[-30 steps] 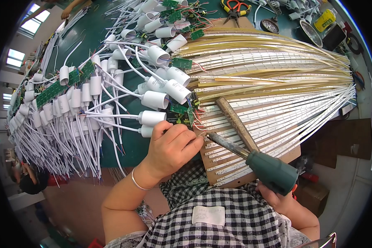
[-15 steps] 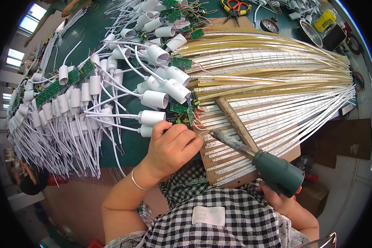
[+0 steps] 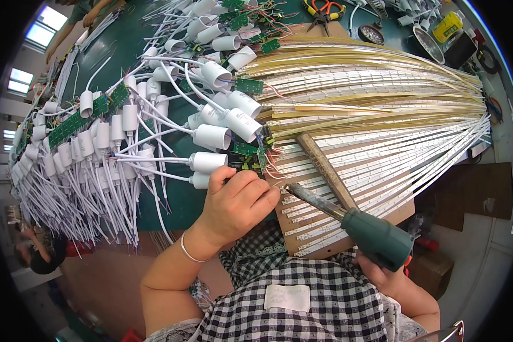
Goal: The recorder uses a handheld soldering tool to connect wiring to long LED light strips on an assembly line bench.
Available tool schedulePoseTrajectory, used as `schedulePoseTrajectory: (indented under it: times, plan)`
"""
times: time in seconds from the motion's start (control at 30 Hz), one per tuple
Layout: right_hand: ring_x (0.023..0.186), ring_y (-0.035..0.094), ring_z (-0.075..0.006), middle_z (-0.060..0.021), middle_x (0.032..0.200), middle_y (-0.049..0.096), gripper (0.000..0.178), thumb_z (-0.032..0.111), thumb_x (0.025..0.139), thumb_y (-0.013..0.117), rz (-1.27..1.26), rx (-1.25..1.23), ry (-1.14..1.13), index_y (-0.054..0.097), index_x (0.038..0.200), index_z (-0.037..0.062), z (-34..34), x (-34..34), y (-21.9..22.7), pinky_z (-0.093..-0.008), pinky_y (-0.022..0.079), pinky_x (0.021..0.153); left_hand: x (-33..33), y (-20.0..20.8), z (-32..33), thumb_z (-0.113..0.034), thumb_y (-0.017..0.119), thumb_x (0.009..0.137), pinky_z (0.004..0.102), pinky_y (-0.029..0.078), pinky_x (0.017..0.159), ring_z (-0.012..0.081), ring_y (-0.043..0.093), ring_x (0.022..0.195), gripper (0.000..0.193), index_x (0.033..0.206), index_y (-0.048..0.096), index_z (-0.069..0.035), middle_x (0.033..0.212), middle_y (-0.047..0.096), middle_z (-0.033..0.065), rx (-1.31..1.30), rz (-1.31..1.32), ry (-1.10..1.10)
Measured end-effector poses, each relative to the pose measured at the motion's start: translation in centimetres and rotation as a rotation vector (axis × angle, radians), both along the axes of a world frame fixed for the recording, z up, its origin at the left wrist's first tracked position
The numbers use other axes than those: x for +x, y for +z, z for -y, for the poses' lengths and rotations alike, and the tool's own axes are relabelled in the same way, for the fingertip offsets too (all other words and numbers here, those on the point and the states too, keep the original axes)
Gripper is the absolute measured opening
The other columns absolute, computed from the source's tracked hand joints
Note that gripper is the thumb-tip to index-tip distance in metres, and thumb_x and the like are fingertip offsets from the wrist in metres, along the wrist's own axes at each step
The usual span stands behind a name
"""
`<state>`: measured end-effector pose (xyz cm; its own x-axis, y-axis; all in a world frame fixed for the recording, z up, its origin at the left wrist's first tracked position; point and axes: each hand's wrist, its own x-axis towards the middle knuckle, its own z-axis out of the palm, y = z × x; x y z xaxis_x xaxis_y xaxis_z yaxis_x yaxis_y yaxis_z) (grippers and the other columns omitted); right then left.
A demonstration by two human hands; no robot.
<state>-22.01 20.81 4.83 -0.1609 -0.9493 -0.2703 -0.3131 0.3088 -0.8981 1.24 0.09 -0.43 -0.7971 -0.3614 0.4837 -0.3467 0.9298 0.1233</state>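
Observation:
My left hand (image 3: 240, 202) is closed at the near end of a row of white lamp caps. From its curled fingers a thin wire (image 3: 277, 183) sticks out toward the end of a white LED strip (image 3: 302, 212). Just beyond the fingertips lie a white lamp cap (image 3: 208, 162) and a small green circuit board (image 3: 245, 149). My right hand (image 3: 385, 273) grips a soldering iron (image 3: 379, 236) by its thick green handle, partly hidden behind it. The iron's dark tip (image 3: 290, 188) is beside the wire and strip end; whether it touches cannot be seen.
A flat wooden stick (image 3: 326, 171) lies across the fanned strips on a brown board (image 3: 325, 251). Wired white caps (image 3: 102, 137) crowd the left. Pliers (image 3: 323, 14), a small dark dish (image 3: 371, 34) and a yellow bottle (image 3: 447, 27) stand far back. Another person's hand (image 3: 91, 17) is far left.
The soldering iron has shifted slightly left and down, bringing its tip closer to my left fingertips and the wire. My left hand stays in place.

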Motion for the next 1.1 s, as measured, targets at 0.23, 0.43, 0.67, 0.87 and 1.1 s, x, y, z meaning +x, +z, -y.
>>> schedulePoseTrajectory:
  times: [0.23,0.43,0.67,0.87,1.1]
  plan:
    - [0.079,0.063,-0.0338,-0.0158,0.091,0.065,0.024,0.003,0.074,0.067,0.031,0.04,-0.037,0.065,0.097,-0.0016,0.1,0.2,0.0,-0.039,0.05,0.071,0.0,0.0,0.0,-0.014,0.063,0.074,0.0348,0.031,0.087,0.0117,0.056,0.083,0.015,0.088,0.067,-0.017,0.084,0.06,-0.0063,0.009,0.009,-0.001]
    - [0.078,0.063,-0.0339,-0.0151,0.09,0.065,0.023,0.003,0.073,0.066,0.018,0.017,-0.012,0.065,0.095,-0.0014,0.8,0.3,0.4,-0.0391,0.05,0.07,0.0,0.1,0.0,-0.014,0.063,0.074,0.0352,0.031,0.089,0.0118,0.056,0.084,0.015,0.088,0.067,-0.017,0.085,0.06,-0.0063,0.014,0.016,-0.002]
    - [0.069,0.061,-0.0221,-0.014,0.103,0.061,0.039,0.004,0.081,0.057,0.156,-0.086,-0.131,0.049,0.119,-0.0039,-0.8,0.2,-0.9,-0.0315,0.051,0.064,0.0,0.1,0.0,-0.013,0.063,0.074,0.0349,0.03,0.089,0.0122,0.056,0.083,0.015,0.088,0.066,-0.017,0.084,0.061,-0.0062,0.015,0.013,0.0]
    - [0.068,0.061,-0.0192,-0.0179,0.125,0.053,0.052,0.004,0.083,0.049,0.339,-0.172,-0.304,0.038,0.132,-0.0038,-0.5,0.4,-1.0,-0.03,0.052,0.063,-0.2,0.3,-0.1,-0.014,0.063,0.074,0.0342,0.031,0.087,0.0123,0.057,0.083,0.016,0.089,0.067,-0.017,0.085,0.062,-0.0063,0.004,0.02,0.005]
    - [0.069,0.061,-0.0203,-0.0179,0.124,0.054,0.051,0.0,0.08,0.045,0.343,-0.185,-0.251,0.039,0.131,-0.0045,-0.8,-0.2,-1.3,-0.0304,0.052,0.064,-0.3,0.3,-0.2,-0.015,0.064,0.072,0.0323,0.031,0.081,0.0135,0.055,0.086,0.017,0.089,0.067,-0.016,0.086,0.062,-0.0064,-0.043,0.024,0.022]
